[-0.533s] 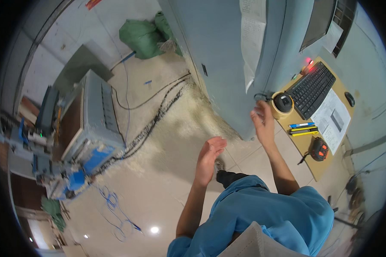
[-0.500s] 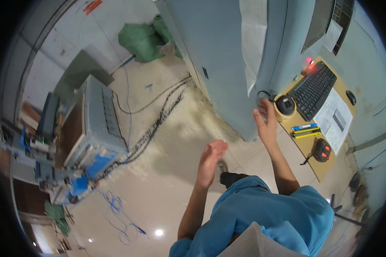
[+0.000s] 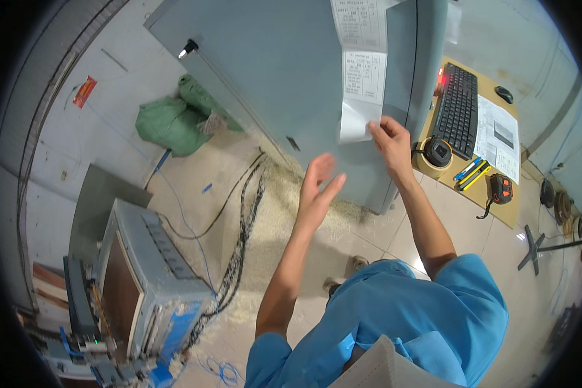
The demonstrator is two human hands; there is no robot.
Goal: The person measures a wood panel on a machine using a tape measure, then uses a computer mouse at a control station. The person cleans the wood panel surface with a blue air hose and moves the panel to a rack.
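A long white strip of printed paper (image 3: pixel 364 72) hangs down the front of a tall grey-blue metal cabinet (image 3: pixel 271 77). At its lower right corner my right hand (image 3: pixel 392 147) pinches the paper between thumb and fingers. The strip's bottom end curls slightly. My left hand (image 3: pixel 318 194) is raised in front of the cabinet, below and left of the strip, its thumb apart from its fingers and nothing in it. Part of that hand is blurred.
On the right, a wooden shelf holds a keyboard (image 3: pixel 459 107), a mouse (image 3: pixel 504 95), a tape roll (image 3: pixel 433 167), a printed sheet (image 3: pixel 498 132), a yellow cutter (image 3: pixel 473 176) and a tape measure (image 3: pixel 500 188). Black cables (image 3: pixel 242 226) cross the dusty floor beside a grey machine (image 3: pixel 155 265).
My right hand has moved from beside the tape roll to the strip's lower corner and taken hold of it. My left hand has risen toward the cabinet. The view has shifted.
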